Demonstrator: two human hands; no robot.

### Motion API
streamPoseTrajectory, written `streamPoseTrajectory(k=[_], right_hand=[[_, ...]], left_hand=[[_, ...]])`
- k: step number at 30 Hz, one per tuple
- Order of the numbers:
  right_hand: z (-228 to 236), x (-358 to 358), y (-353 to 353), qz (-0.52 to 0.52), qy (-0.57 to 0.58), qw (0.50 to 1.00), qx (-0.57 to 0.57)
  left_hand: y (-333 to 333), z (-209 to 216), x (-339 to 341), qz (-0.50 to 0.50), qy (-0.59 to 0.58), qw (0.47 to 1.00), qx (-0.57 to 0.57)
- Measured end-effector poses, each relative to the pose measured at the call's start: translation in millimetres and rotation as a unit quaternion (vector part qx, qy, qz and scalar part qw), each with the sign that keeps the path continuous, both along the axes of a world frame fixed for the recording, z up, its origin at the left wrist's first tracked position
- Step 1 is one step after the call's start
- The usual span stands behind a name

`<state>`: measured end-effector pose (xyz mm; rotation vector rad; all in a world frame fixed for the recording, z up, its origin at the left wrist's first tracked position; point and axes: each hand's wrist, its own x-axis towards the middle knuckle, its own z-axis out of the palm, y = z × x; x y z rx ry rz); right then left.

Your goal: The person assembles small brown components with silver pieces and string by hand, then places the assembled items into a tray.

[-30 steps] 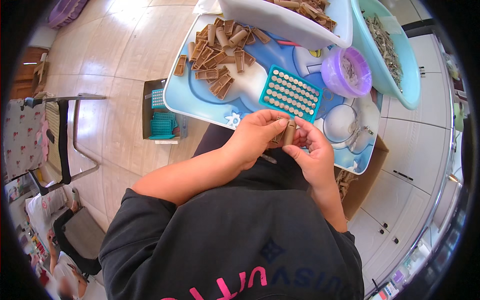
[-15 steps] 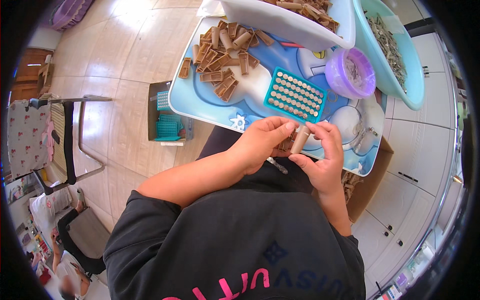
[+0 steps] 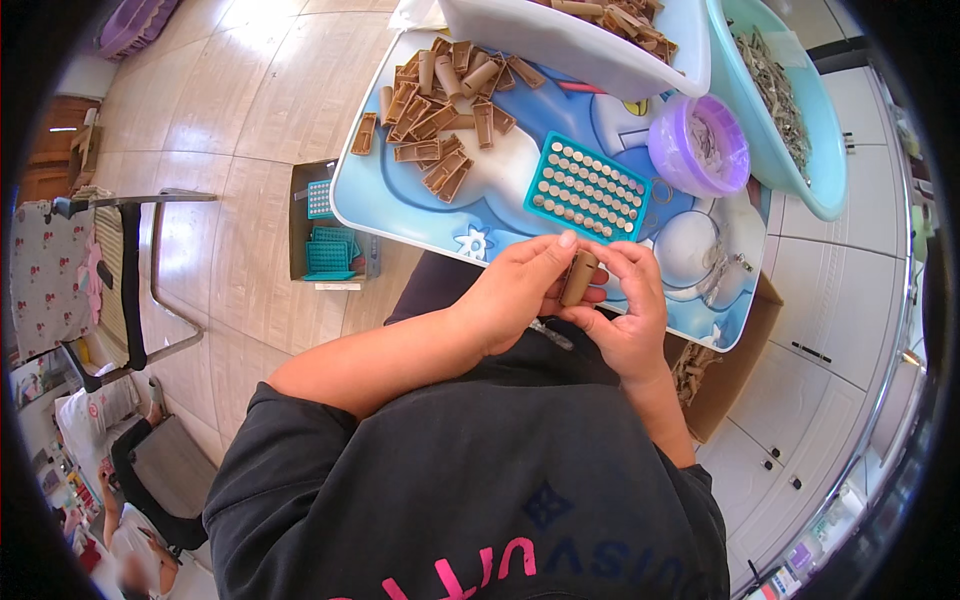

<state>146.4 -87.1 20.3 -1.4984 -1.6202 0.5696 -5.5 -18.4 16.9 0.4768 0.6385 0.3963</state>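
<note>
Pale floor tiles [image 3: 240,90] stretch away to the left of a blue-and-white table [image 3: 375,200], and white cabinets [image 3: 815,255] line the right side. Both hands meet at the near edge of the table. Between them sits a rounded brown piece [image 3: 577,280], slightly tilted. The left hand [image 3: 520,275] is closed on it, thumb reaching its upper end and fingers tucked behind; the right hand [image 3: 630,300] is partly curled, gripping it from the other side with thumb and fingers. Whether a second piece hides in the left fingers, I cannot tell.

Just beyond the hands lies a teal tray [image 3: 535,203] filled with rows of small round silvery pieces. To its left is a loose pile of brown pieces [image 3: 430,130]; to its right, a purple tub [image 3: 736,165]. Farther back stand a white bin [image 3: 570,52] of more brown pieces and a light-blue basin [image 3: 825,190] with thin metallic-looking parts.
</note>
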Motion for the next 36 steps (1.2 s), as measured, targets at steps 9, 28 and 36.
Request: streamPoseTrajectory(k=[9,28,36], right_hand=[[-3,-1,0,0.002,0.008,1.0,-0.001],[-11,10,-14,-0.034,0.312,0.949,-0.024],[-16,0,-12,-0.066,0.403,0.91,-0.068]], left_hand=[[-1,0,-1,-0.025,-0.005,0.999,0.019],[-6,12,-7,-0.066,0.16,0.902,0.397],[1,7,1,-0.116,0.138,0.915,0.36]])
